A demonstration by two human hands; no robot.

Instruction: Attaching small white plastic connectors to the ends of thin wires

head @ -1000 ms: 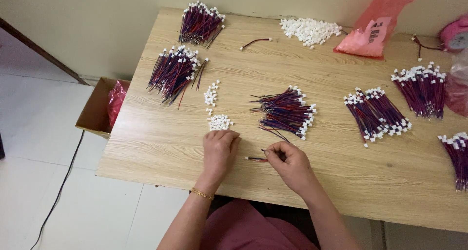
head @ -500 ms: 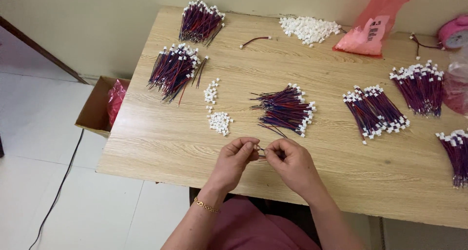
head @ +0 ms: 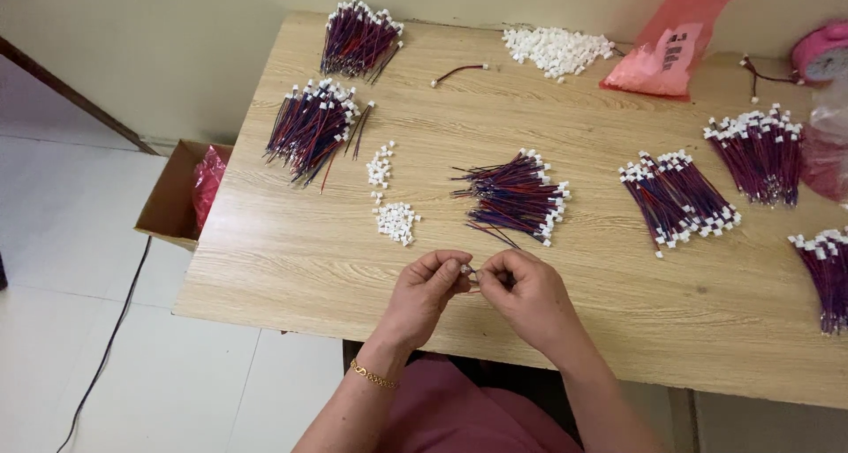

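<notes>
Near front edge of the surface: I see both hands meeting over the wood, fingertips nearly touching.
Left hand: fingers pinched shut on a small white connector at one end of the short wire; gold bracelet on wrist.
Right hand: fingers closed on the same short wire, just beside left hand; wire mostly hidden betw. the fingertips.
Loose pile: red/blue/purple wires w/ white ends, lying just beyond the hands, centre of surface.
Small white connectors: little heap left of that pile; a thinner trail of them runs up behind it.
Left bundles: two wire bundles, one mid-left, one at far left corner.
Right bundles: one right of centre, one further right, one at right edge, partly cut off.
Far edge: big heap of white connectors, single wire left of it, pink plastic bag right of it.
Floor: cardboard box w/ sth red inside, beside surface's left side.
</notes>
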